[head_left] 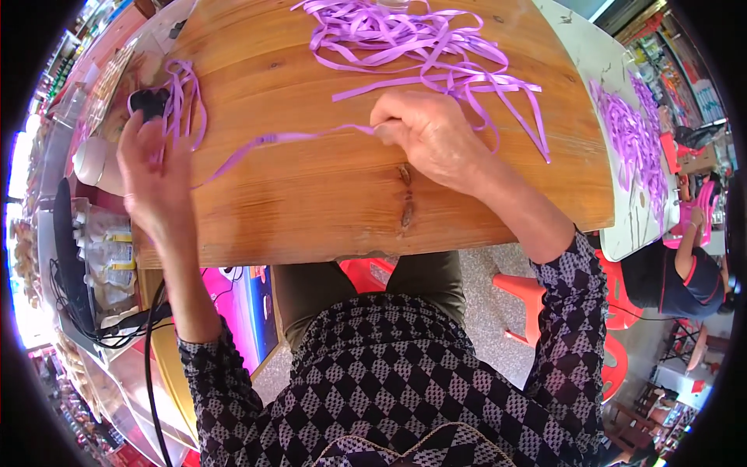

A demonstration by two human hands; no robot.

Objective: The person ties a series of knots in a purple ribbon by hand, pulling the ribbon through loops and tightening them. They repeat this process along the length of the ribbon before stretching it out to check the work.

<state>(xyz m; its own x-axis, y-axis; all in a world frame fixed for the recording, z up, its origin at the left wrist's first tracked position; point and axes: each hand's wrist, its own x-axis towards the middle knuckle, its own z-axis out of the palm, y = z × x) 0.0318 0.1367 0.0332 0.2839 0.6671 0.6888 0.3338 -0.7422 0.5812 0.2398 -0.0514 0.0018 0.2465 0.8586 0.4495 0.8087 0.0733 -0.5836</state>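
My right hand [428, 136] is closed in a pinch on one end of a purple ribbon [292, 137]. The strip stretches leftward above the wooden table, slightly twisted, and its other end runs behind my left hand [158, 179]. That hand is raised at the table's left edge, somewhat blurred, its fingers stretched upward and apart. Just beyond its fingers, a small bunch of purple ribbons [180, 101] hangs by a black object [149, 101] whose kind I cannot make out. A large tangled heap of purple ribbons [405, 43] lies past my right hand.
The wooden table [311, 210] has a curved outline. More purple ribbons [634, 140] lie on a white surface [630, 233] to the right. Bottles [117, 253] and black cables [152, 350] are at the left. Red stools [521, 300] stand below right; another person [677, 272] is farther right.
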